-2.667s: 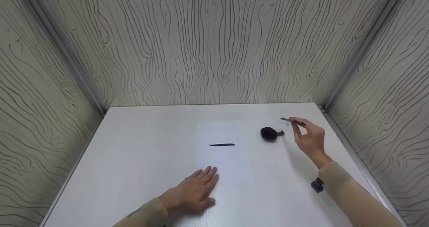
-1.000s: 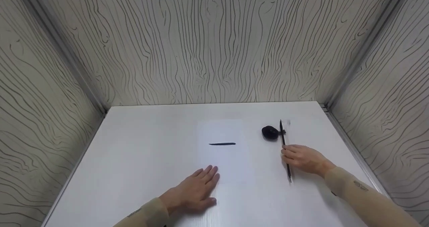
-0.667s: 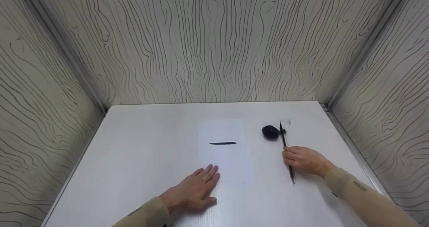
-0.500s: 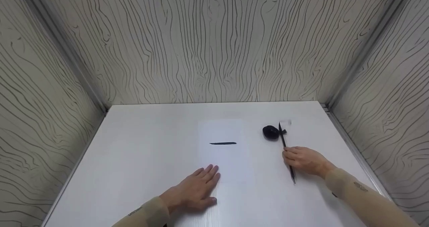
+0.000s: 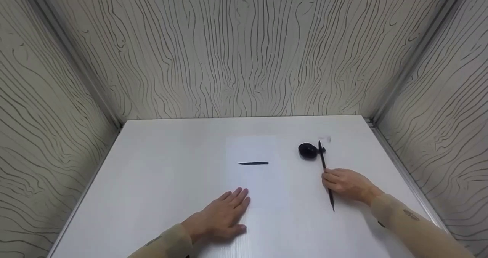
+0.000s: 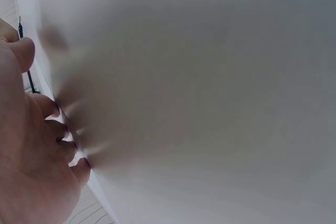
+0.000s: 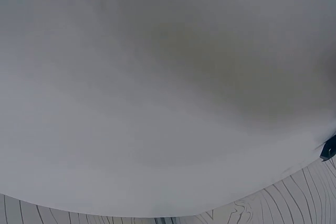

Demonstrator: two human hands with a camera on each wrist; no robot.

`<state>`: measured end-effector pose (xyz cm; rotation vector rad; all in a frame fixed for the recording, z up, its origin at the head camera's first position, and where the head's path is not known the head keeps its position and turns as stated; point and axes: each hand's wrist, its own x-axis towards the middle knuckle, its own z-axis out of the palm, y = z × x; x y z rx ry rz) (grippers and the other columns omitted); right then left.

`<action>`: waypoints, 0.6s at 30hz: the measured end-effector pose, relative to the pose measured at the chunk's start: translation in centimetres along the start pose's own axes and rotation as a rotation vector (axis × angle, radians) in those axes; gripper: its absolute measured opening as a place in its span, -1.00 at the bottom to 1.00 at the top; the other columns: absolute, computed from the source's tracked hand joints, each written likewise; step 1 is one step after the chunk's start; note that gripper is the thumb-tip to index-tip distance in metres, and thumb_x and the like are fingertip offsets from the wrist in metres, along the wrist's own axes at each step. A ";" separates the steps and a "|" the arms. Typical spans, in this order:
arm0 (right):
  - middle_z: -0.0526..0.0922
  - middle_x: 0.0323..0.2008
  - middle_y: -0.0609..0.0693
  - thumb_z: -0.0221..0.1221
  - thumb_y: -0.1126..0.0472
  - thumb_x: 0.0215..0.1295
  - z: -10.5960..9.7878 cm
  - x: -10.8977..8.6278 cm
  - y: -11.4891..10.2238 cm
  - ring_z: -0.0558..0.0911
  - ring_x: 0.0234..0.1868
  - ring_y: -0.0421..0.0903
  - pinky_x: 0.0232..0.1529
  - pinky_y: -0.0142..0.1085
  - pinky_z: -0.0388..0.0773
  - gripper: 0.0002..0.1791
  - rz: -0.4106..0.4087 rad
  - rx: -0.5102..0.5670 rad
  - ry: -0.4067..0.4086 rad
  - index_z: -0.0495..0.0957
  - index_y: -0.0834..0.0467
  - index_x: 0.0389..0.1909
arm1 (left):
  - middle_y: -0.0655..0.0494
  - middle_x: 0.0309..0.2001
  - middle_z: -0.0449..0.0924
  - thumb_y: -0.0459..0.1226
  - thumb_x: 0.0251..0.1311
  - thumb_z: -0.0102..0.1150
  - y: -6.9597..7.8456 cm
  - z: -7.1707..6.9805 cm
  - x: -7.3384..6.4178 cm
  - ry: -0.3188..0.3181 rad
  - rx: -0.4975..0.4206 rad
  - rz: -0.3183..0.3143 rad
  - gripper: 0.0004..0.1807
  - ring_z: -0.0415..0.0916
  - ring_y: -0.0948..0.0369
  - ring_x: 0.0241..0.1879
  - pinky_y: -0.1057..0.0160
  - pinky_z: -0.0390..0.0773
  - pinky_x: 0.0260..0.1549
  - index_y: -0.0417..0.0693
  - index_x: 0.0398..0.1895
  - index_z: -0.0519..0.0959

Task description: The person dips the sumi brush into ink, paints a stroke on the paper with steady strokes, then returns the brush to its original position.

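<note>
In the head view my right hand (image 5: 345,183) pinches a dark, slender brush (image 5: 322,157) around its middle. The brush lies lengthwise, its pointed tip away from me. Near the tip it crosses a small black tab (image 5: 324,150) beside a glossy black rounded piece (image 5: 307,151). My left hand (image 5: 221,216) lies flat, fingers spread, fingertips at the lower left edge of a pale sheet of paper (image 5: 255,189). One black tapered stroke (image 5: 253,163) runs across the sheet. The left wrist view shows the left hand's fingers (image 6: 79,171) against the white surface; the right hand is outside the right wrist view.
The white table (image 5: 164,155) ends at a wood-grain-patterned back wall (image 5: 244,60), with similar panels on both sides. A faint grey smudge (image 5: 326,139) lies just beyond the brush tip. A dark object (image 7: 329,149) shows at the right wrist view's edge.
My right hand has come toward me from beyond the black rounded piece, turning the brush lengthwise across the tab. Over the last second it has shifted only slightly. The left hand has stayed put.
</note>
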<state>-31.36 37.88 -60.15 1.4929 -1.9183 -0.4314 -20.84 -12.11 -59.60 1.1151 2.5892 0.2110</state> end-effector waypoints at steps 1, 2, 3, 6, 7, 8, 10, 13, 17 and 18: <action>0.82 -0.09 0.06 -0.45 0.43 0.85 0.1 -0.1 0.0 0.87 -0.06 -0.04 -0.11 -0.28 0.84 -0.28 0.005 0.011 0.005 0.77 0.14 -0.13 | 0.08 0.91 -0.23 0.44 0.61 -0.39 0.0 0.0 0.0 0.001 -0.005 -0.001 0.03 -0.22 0.02 0.91 -0.13 0.01 0.86 0.06 0.90 -0.09; 0.82 -0.09 0.06 -0.45 0.43 0.84 0.0 -0.1 0.0 0.87 -0.06 -0.03 -0.11 -0.28 0.84 -0.29 0.011 0.018 0.012 0.77 0.15 -0.13 | 0.08 0.91 -0.22 0.43 0.61 -0.40 0.0 0.0 0.0 0.003 -0.005 -0.001 0.02 -0.21 0.02 0.91 -0.13 0.02 0.86 0.06 0.90 -0.08; 0.82 -0.09 0.07 -0.43 0.44 0.84 0.0 -0.1 0.0 0.86 -0.07 -0.02 -0.12 -0.27 0.84 -0.31 0.017 0.025 0.022 0.76 0.16 -0.12 | 0.08 0.91 -0.21 0.43 0.62 -0.40 0.0 0.0 0.0 0.006 -0.001 -0.001 0.01 -0.20 0.02 0.91 -0.13 0.03 0.85 0.06 0.90 -0.07; 0.82 -0.12 0.08 -0.41 0.44 0.84 -0.5 0.4 0.2 0.86 -0.11 -0.05 -0.15 -0.29 0.84 -0.32 0.058 0.038 0.059 0.76 0.18 -0.15 | 0.08 0.91 -0.18 0.38 0.65 -0.41 -0.1 0.1 0.1 0.018 -0.005 -0.006 -0.03 -0.18 0.02 0.91 -0.13 0.05 0.85 0.06 0.90 -0.04; 0.82 -0.13 0.08 -0.43 0.43 0.85 -0.7 0.6 0.2 0.85 -0.13 -0.06 -0.16 -0.29 0.84 -0.29 0.080 0.044 0.075 0.77 0.19 -0.17 | 0.07 0.91 -0.16 0.36 0.67 -0.41 -0.1 0.1 0.1 0.023 -0.005 -0.008 -0.05 -0.16 0.01 0.91 -0.13 0.06 0.85 0.05 0.89 -0.03; 0.82 -0.15 0.08 -0.46 0.41 0.85 -0.9 0.8 0.3 0.85 -0.16 -0.06 -0.18 -0.29 0.84 -0.27 0.104 0.052 0.089 0.78 0.20 -0.19 | 0.08 0.90 -0.15 0.34 0.68 -0.40 -0.1 0.1 0.2 0.028 -0.005 -0.012 -0.07 -0.15 0.02 0.90 -0.13 0.08 0.84 0.05 0.89 -0.02; 0.83 -0.19 0.08 -0.43 0.36 0.88 -1.1 1.3 0.3 0.86 -0.22 -0.06 -0.22 -0.28 0.84 -0.26 0.161 0.077 0.120 0.80 0.22 -0.22 | 0.09 0.90 -0.14 0.31 0.69 -0.39 -0.1 0.1 0.3 0.033 -0.009 -0.027 -0.09 -0.13 0.02 0.90 -0.12 0.09 0.84 0.06 0.89 -0.01; 0.86 -0.24 0.09 -0.26 0.30 0.84 -1.3 2.2 0.1 0.87 -0.29 -0.03 -0.29 -0.24 0.83 -0.37 0.263 0.134 0.175 0.82 0.24 -0.21 | 0.10 0.90 -0.08 0.26 0.73 -0.34 -0.1 0.0 0.6 0.053 -0.016 -0.052 -0.14 -0.08 0.02 0.89 -0.11 0.15 0.82 0.06 0.89 0.01; 0.87 -0.30 0.06 0.29 0.43 0.37 -1.7 4.4 -0.7 0.88 -0.34 -0.05 -0.33 -0.23 0.83 -0.85 0.417 0.222 0.238 0.82 0.22 -0.19 | 0.09 0.86 0.11 0.13 0.76 -0.14 -0.4 -0.8 0.9 0.131 -0.006 -0.098 -0.22 0.11 0.00 0.85 -0.13 0.29 0.76 0.04 0.86 0.12; 0.88 -0.31 0.04 0.39 0.46 0.21 -1.9 5.1 -0.9 0.88 -0.35 -0.06 -0.33 -0.24 0.83 -0.82 0.453 0.247 0.250 0.82 0.20 -0.20 | 0.08 0.83 0.20 0.09 0.76 -0.08 -0.5 -1.2 0.9 0.168 -0.001 -0.114 -0.25 0.20 0.00 0.81 -0.13 0.36 0.73 0.03 0.83 0.19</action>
